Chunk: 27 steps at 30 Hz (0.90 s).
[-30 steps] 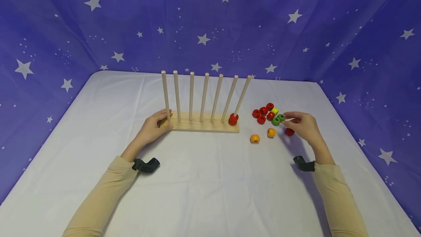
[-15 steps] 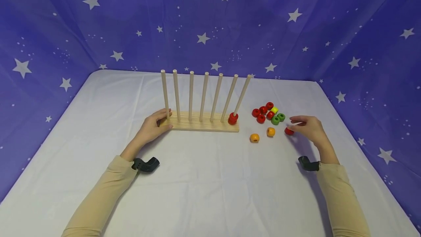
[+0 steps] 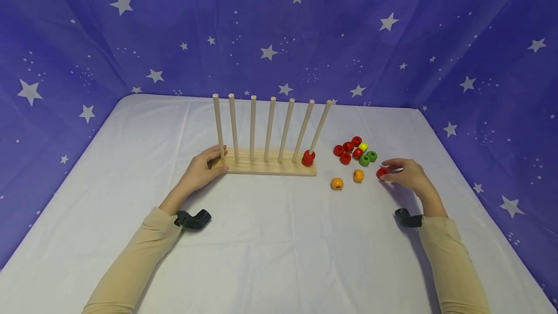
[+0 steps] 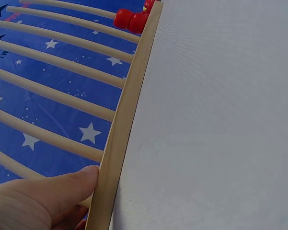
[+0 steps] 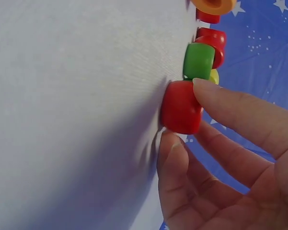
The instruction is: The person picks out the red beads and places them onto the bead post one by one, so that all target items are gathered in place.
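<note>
A wooden peg stand (image 3: 266,166) with a row of upright pegs stands mid-table in the head view. Its left end is gripped by my left hand (image 3: 201,167), thumb on the front edge and fingers behind. The left wrist view shows the thumb (image 4: 81,181) against the base. Two stacked red beads (image 3: 308,158) sit on the rightmost peg. To the right, my right hand (image 3: 409,176) pinches a loose red bead (image 5: 181,108) between thumb and fingertip, the bead still at the tabletop.
Several red beads (image 3: 348,147), a yellow bead (image 3: 364,146) and two green beads (image 3: 364,160) lie clustered right of the stand. Two orange beads (image 3: 337,183) lie nearer the front. A starry blue cloth (image 3: 279,28) hangs behind the white tabletop (image 3: 279,236).
My right hand has left the green beads, moved right and toward the front, and taken hold of the separate red bead. The left hand and the stand have stayed put.
</note>
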Each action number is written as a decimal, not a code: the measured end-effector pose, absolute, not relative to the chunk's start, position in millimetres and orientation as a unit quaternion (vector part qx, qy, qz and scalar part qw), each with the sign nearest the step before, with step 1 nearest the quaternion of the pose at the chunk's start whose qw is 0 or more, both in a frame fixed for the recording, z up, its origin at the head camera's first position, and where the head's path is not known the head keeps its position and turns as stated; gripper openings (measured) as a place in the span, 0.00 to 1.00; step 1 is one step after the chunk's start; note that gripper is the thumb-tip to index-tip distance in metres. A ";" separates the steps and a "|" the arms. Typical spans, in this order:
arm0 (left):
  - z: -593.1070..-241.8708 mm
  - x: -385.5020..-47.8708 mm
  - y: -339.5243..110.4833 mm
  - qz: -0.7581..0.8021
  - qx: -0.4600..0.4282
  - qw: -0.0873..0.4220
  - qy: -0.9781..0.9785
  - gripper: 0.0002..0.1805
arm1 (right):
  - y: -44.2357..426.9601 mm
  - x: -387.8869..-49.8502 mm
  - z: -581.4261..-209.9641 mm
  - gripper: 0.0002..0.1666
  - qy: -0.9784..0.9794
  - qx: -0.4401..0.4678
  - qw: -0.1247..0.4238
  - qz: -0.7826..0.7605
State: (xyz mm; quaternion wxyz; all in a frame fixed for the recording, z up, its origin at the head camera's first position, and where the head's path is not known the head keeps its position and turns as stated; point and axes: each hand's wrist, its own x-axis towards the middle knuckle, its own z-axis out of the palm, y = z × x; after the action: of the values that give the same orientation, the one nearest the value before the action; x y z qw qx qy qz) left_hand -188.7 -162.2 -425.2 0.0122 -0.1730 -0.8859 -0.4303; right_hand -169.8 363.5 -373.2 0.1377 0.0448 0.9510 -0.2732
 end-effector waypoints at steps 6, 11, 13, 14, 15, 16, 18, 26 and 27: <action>-425.3 -188.7 -162.5 -0.429 -0.171 0.010 -0.887 0.27 | 362.6 -172.1 -379.8 0.31 0.949 0.059 0.139 -0.278; -424.2 -187.9 -162.1 -0.435 -0.167 0.006 -0.885 0.27 | 360.6 -172.4 -382.4 0.29 0.949 0.062 0.131 -0.281; -423.8 -187.7 -162.0 -0.435 -0.165 0.004 -0.885 0.27 | 360.0 -172.2 -382.7 0.29 0.949 0.064 0.128 -0.281; -423.5 -187.7 -161.8 -0.435 -0.165 0.004 -0.885 0.27 | 359.9 -172.1 -382.7 0.29 0.949 0.065 0.127 -0.281; -423.4 -187.7 -161.8 -0.435 -0.165 0.004 -0.885 0.26 | 359.9 -172.1 -382.7 0.29 0.949 0.065 0.126 -0.282; -423.2 -187.5 -161.8 -0.435 -0.164 0.003 -0.885 0.26 | 360.0 -172.0 -382.6 0.29 0.949 0.065 0.125 -0.282; -422.7 -187.1 -161.7 -0.434 -0.164 0.002 -0.886 0.26 | 360.4 -171.8 -382.2 0.29 0.950 0.063 0.122 -0.282; -421.6 -186.0 -161.5 -0.436 -0.163 -0.001 -0.885 0.27 | 362.3 -172.3 -377.9 0.29 0.951 0.055 0.110 -0.284; -421.4 -186.0 -161.5 -0.437 -0.163 -0.001 -0.884 0.27 | 362.0 -172.4 -376.9 0.29 0.951 0.055 0.109 -0.284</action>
State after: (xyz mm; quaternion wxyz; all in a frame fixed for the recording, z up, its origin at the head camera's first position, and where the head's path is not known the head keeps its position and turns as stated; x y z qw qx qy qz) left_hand -186.0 -161.5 -421.4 -0.0013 -0.1627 -0.8844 -0.4374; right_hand -172.4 362.0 -376.9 0.1089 0.0550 0.9510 -0.2840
